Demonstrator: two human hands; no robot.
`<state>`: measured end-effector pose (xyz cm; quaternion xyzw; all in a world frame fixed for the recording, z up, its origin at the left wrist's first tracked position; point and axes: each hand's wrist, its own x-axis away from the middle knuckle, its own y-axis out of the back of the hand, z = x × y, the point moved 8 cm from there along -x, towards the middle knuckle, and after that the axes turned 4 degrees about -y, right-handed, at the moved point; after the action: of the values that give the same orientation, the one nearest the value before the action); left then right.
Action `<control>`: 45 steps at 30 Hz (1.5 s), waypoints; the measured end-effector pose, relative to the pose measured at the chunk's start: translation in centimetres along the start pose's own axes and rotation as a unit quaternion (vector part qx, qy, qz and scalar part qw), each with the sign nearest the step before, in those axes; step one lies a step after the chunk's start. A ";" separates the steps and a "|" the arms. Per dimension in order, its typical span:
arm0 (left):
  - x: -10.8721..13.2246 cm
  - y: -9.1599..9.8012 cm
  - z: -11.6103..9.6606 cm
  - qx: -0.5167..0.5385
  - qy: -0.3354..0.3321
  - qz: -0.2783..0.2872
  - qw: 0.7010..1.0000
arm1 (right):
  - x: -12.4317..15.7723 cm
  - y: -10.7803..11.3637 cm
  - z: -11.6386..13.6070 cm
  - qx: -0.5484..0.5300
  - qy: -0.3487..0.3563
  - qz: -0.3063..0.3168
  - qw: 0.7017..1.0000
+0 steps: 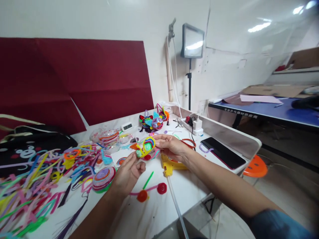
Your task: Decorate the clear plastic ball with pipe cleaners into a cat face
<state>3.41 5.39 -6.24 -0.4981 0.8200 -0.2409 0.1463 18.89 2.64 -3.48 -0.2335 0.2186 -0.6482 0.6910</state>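
A small colourful pipe-cleaner craft (148, 146), with yellow loops and green, blue and red parts, is held up over the white table between my two hands. My left hand (130, 169) pinches its left end. At its right side, the fingers of my right hand (170, 146) are closed on it. Below my right wrist lies a yellow glue gun (168, 166) with a long clear glue stick (176, 200) reaching toward the table's front edge. Between my forearms lie a green stem (148, 180), an orange coil (142, 196) and a red coil (161, 188).
Loose pipe cleaners (30, 189) heap on the left, beside a round striped coil (104, 177). Finished-looking colourful crafts (153, 121) and a white digital timer (127, 126) stand at the back. On the right are a black phone (223, 152) and a power strip (194, 127).
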 end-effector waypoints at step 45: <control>-0.4 0.8 -1.9 0.057 -0.034 -0.024 0.997 | 1.8 2.2 3.2 0.192 0.116 -0.090 0.970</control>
<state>2.06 6.57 -5.07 -0.5166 0.7871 -0.2736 0.1967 22.64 1.12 -2.29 -0.0385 0.1474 -0.7602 0.6315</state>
